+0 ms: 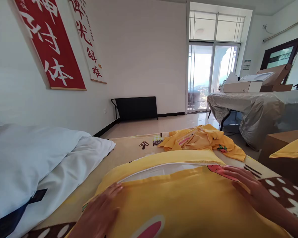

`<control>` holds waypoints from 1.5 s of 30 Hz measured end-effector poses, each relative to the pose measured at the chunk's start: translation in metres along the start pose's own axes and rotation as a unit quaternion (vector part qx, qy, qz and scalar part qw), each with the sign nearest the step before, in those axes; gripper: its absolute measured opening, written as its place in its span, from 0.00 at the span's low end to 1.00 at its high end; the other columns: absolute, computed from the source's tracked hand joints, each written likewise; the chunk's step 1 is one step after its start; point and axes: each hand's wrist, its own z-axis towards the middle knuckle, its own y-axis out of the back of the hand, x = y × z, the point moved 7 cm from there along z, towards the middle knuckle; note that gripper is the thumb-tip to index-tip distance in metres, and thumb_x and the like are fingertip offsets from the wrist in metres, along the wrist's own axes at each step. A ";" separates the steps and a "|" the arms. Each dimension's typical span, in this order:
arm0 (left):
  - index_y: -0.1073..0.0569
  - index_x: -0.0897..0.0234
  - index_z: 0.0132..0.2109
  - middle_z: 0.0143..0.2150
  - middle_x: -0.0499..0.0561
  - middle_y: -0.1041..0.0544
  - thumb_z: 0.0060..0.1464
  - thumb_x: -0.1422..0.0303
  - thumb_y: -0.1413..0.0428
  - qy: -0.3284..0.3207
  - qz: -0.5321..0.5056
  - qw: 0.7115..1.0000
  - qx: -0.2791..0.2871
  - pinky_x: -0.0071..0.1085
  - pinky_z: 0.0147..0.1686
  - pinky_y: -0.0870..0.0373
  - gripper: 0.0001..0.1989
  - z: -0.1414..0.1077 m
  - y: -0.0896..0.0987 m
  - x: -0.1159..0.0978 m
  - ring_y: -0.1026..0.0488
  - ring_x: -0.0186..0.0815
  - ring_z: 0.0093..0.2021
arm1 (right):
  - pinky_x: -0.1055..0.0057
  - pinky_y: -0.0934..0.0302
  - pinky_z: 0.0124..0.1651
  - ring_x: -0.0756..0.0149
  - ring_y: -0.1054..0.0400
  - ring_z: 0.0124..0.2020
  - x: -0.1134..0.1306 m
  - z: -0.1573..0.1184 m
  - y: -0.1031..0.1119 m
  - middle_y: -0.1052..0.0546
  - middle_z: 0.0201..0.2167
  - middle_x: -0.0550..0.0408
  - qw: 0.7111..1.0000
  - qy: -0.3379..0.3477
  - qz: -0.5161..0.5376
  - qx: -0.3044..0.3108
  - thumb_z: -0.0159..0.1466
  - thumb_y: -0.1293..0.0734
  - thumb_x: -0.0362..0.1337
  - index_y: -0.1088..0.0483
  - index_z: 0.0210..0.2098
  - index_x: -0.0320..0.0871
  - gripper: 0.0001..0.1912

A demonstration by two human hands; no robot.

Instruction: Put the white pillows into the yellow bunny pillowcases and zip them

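A left hand [103, 206] and right hand [250, 186] rest on a yellow pillow [176, 195] on a bed [126, 147], right grip apart, left apparently so, though blurred; beyond lies crumpled cloth [198, 138].

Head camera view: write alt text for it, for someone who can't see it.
Two bare hands, the left and the right, rest on a yellow pillowcase whose open edge shows a white pillow. Crumpled yellow fabric lies beyond it on a patterned bedspread, with white bedding to the left.
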 end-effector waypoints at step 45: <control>0.29 0.58 0.36 0.37 0.49 0.25 0.59 0.56 0.55 0.093 -0.142 0.985 0.039 0.30 0.43 0.32 0.15 0.012 -0.035 0.060 0.29 0.38 0.41 | 0.63 0.41 0.40 0.56 0.33 0.40 -0.013 0.068 -0.048 0.27 0.39 0.47 0.999 -0.031 -0.037 -0.011 0.66 0.45 0.50 0.35 0.29 0.46 0.17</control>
